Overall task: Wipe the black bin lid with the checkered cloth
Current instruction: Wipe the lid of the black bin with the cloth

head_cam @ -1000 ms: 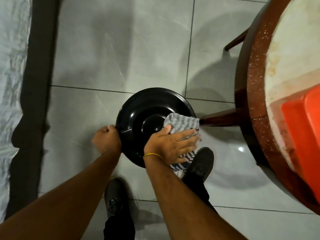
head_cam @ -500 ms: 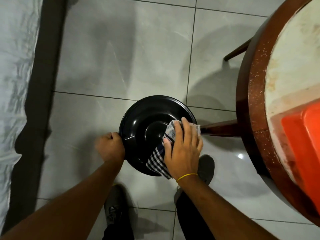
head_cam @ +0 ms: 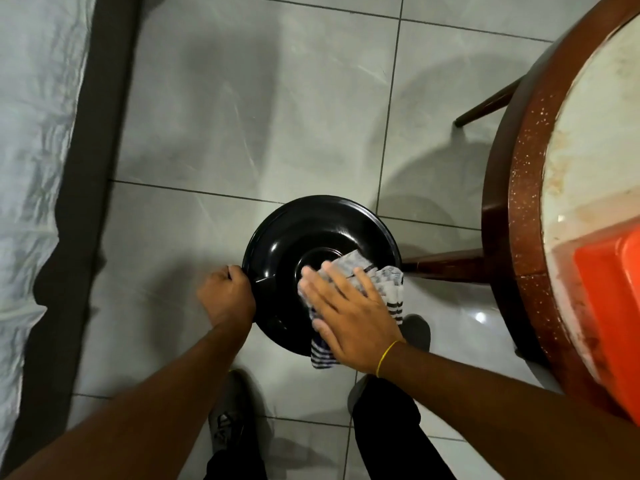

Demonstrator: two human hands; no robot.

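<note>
**Flat palm works the cloth across the near-right of the lid**

The right hand (head_cam: 349, 317) lies spread and flat, fingers apart, pressing the checkered cloth (head_cam: 377, 282) onto the black bin lid (head_cam: 311, 233). The cloth covers the lid's right and near side, one corner reaching the raised centre and a striped end hanging over the near rim. The left hand (head_cam: 227, 296) is closed in a fist on the lid's left edge, steadying it. The lid sits low over the grey tiled floor (head_cam: 242, 116), just ahead of the person's dark shoes (head_cam: 228, 414).

To my eye the wiping is in mid-stroke: the far and left parts of the glossy surface are uncovered. The next pass would call for sliding the cloth round towards the far rim, with the left hand holding firm so the lid does not turn.

Compared with half a second ago, the right hand has swung round, its fingers now pointing left across the centre rather than away, and the wrist has moved to the right. The left fist has not shifted.

To the right stands a round wooden table (head_cam: 519, 271) bearing something orange (head_cam: 609, 289); to the left, pale sheeting (head_cam: 31, 133).
</note>
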